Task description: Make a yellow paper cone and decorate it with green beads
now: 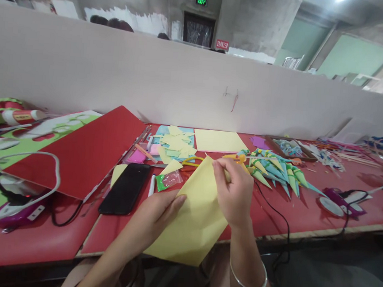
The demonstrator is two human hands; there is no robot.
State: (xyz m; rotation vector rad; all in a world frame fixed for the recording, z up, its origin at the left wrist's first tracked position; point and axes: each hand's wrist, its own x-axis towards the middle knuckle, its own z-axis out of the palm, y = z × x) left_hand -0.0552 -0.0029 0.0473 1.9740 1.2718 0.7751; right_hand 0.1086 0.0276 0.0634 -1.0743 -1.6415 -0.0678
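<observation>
A sheet of yellow paper [193, 225] is held up over the table's front edge, its near end hanging past it. My left hand [157, 212] grips the sheet's left side, thumb on top and fingers behind it. At the upper corner, my right hand [233, 188] is closed on the paper in a pinch, with its fingertips partly hidden. Just beyond the hands lie yellow-handled scissors [193, 161], partly covered by the sheet. Left of them rests a small green and clear plastic packet [169, 179]. A black phone [125, 189] lies beside my left hand.
Yellow and blue paper cones [277, 170] are heaped to the right. Cut yellow scraps [174, 141] and another yellow sheet [220, 142] lie at the back. A red board [85, 156] leans at left. Purple power strips [19, 210] with cables stand on both sides.
</observation>
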